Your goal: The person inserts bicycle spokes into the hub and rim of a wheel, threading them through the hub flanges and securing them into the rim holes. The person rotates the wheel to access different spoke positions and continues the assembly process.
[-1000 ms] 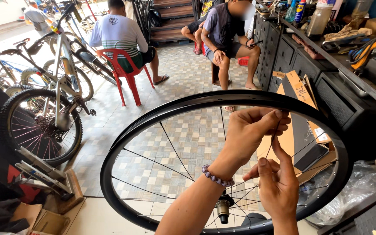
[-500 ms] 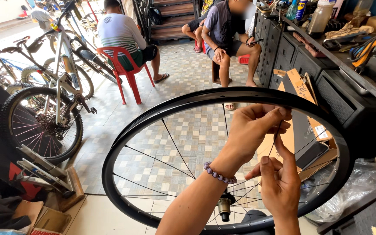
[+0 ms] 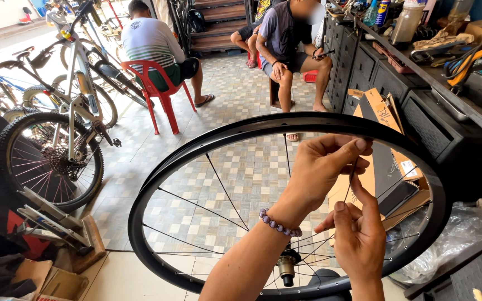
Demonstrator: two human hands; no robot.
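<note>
**Two hands working one spoke inside a bare bicycle rim**

The spoke (image 3: 351,184) is the thin dark wire running down from the top of the rim toward the hub, and both hands are on it. The left hand (image 3: 322,167) comes up from below, its thumb and forefinger pinched together at the spoke's upper end, just under the inner wall of the rim; the other fingers curl loosely beneath. The right hand (image 3: 358,234) sits directly below those fingers, thumb raised along the spoke and fingers half folded, steadying the lower run so the wire stays straight while the top end is handled. Whether a nipple or small tool sits in the pinch, I cannot tell.

Around the fingers stands the black wheel rim (image 3: 196,150), upright and without a tyre, so the spoke ends are open to reach. Below the right hand is the hub (image 3: 287,266), where the other spokes meet. A beaded bracelet (image 3: 279,224) circles the left wrist.

Beyond the fingertips, two people sit on the tiled floor area, one on a red plastic chair (image 3: 154,83). Left of the hands a mountain bike (image 3: 68,122) stands in a floor rack; right of them, a dark workbench (image 3: 419,83) carries bottles and tools.
</note>
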